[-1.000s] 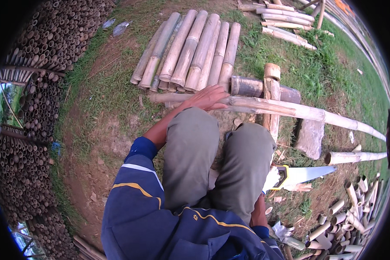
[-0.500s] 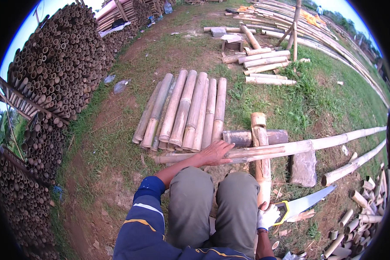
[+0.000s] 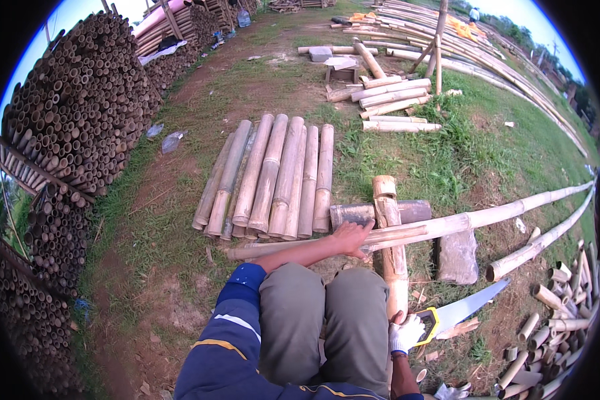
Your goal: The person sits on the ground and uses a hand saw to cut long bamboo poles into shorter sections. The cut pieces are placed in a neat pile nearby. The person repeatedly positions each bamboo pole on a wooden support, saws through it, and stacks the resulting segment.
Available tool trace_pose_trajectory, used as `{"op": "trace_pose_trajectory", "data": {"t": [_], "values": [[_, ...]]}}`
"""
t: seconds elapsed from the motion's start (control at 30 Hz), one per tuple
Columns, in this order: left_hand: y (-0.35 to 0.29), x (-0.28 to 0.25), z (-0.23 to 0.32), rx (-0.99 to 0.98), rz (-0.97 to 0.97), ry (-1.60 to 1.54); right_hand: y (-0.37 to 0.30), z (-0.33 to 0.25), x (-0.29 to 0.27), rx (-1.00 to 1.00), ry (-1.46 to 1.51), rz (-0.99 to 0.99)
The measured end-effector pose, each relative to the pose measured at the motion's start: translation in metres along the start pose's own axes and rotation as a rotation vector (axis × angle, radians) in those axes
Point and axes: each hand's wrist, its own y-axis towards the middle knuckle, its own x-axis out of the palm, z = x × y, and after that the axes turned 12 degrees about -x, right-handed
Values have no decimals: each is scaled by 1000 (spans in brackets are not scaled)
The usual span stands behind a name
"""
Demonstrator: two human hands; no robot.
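Observation:
A long pale bamboo pole lies crosswise in front of my knees, resting on a notched bamboo log that points away from me. My bare left hand lies over the pole just left of this log, index finger stretched out and thumb apart on the near side. At the log's near end, my right hand wears a white glove and is closed round the yellow handle of a handsaw. The blade points away to the right, apart from the pole. A dark bamboo piece lies crosswise under the log.
Several cut bamboo lengths lie side by side ahead on the left. A stone block sits right of the log. Short offcuts are heaped at the lower right. Tall bamboo stacks stand at the left.
My left hand has slid to the right along the pole, toward the notched log. The view has shifted slightly; the saw and my right hand keep their place by the log.

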Motion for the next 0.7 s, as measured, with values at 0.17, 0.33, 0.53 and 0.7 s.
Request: {"op": "trace_pose_trajectory", "data": {"t": [0.17,0.33,0.53,0.7], "values": [[29,3,33,7,15,-70,-2,17,-10,42,14,36],[10,4,4,-61,33,-22,9,-2,-17,-1,95,-10],[-3,-12,8,-29,41,-46,6,7,-13,1,91,39],[-27,-14,-29,-60,10,-59,5,7,-10,-5,57,-5]]}}
